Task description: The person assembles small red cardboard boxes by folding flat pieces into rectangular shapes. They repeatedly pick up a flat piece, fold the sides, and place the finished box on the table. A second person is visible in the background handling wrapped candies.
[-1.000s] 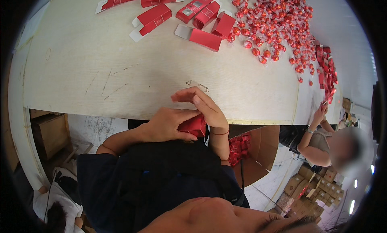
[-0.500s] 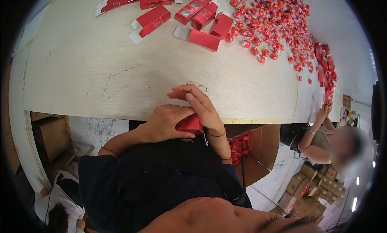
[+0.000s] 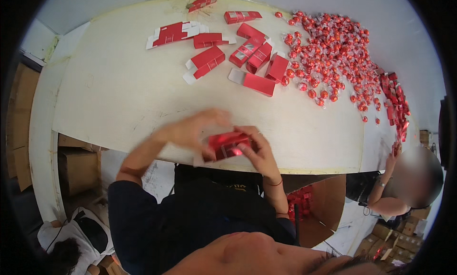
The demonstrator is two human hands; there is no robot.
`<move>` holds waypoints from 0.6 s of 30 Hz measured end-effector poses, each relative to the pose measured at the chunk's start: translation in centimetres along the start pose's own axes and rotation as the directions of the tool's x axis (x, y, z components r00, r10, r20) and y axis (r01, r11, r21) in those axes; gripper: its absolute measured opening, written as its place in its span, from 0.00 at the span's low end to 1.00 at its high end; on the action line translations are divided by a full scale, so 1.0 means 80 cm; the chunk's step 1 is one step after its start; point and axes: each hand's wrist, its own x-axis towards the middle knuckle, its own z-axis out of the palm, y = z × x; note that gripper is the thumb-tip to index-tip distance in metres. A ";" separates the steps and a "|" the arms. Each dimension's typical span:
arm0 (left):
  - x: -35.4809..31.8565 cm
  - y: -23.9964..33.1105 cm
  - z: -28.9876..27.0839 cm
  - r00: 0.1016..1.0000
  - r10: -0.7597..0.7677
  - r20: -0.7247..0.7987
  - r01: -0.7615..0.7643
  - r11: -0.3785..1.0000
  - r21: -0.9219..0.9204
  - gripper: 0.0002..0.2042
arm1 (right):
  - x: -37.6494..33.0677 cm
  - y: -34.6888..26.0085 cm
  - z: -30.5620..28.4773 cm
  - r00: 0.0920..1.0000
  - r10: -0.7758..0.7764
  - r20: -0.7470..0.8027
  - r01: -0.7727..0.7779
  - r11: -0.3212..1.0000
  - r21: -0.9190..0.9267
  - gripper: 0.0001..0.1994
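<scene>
A small red carton box (image 3: 227,145) is held tilted over the table's near edge, and a pale flap shows at its left end. My right hand (image 3: 261,153) grips the right end, thumb on the near side and fingers behind. My left hand (image 3: 195,127) arches over the box's left end, blurred by motion; whether it touches the box I cannot tell. Farther up the table lie several red cartons, among them one with a white open end (image 3: 258,83) and a flat unfolded one (image 3: 173,33).
A large heap of red-wrapped candies (image 3: 333,60) spreads over the far right of the table (image 3: 114,99). Below the near edge stands a brown cardboard carton (image 3: 328,199) with red packs inside. At the right, a co-worker's hand (image 3: 394,153) is beside stacked red boxes (image 3: 394,99).
The red box has gone from against my body at the table edge to above the tabletop, and more of it shows. My left hand has lifted and swung over it. The whole view has shifted.
</scene>
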 end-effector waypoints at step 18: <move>0.005 -0.179 -0.220 0.646 -0.281 -0.709 0.676 0.642 0.361 0.44 | 0.022 0.031 -0.003 0.683 -0.523 -0.510 0.034 0.720 -0.693 0.30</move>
